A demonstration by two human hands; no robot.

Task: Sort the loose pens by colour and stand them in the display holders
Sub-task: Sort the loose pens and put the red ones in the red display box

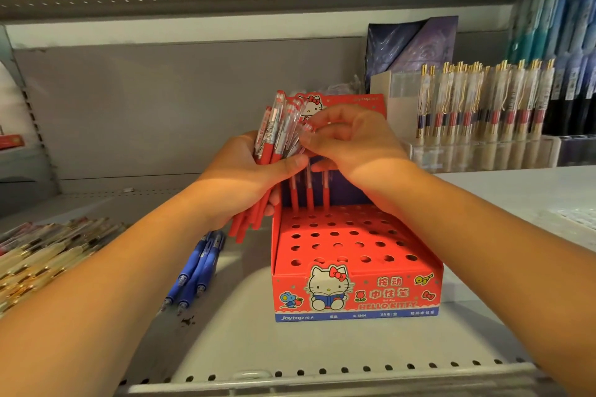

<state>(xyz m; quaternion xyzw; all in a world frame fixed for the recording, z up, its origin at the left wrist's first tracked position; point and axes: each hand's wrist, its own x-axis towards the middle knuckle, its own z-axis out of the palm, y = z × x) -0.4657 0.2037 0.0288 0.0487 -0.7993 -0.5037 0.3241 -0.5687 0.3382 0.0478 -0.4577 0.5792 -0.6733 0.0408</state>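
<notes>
The right hand (pixel 351 145) pinches one pen from the red pens (pixel 267 138) that the left hand (pixel 238 177) grips upright as a ready supply, directly over the display holder (pixel 354 296) beneath both, while blue pens (pixel 200 267) lie apart below the left hand.

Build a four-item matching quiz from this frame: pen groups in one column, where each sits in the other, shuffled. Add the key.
Things:
1. red pen bundle
2. blue pens
3. gold-clipped pens
4. three red pens

Places:
A. lying flat on the shelf, left of the red holder
B. standing in the red holder's back row
C. gripped in the left hand
D. standing in a clear rack at the right rear

Pairs: 1-C, 2-A, 3-D, 4-B.
</notes>
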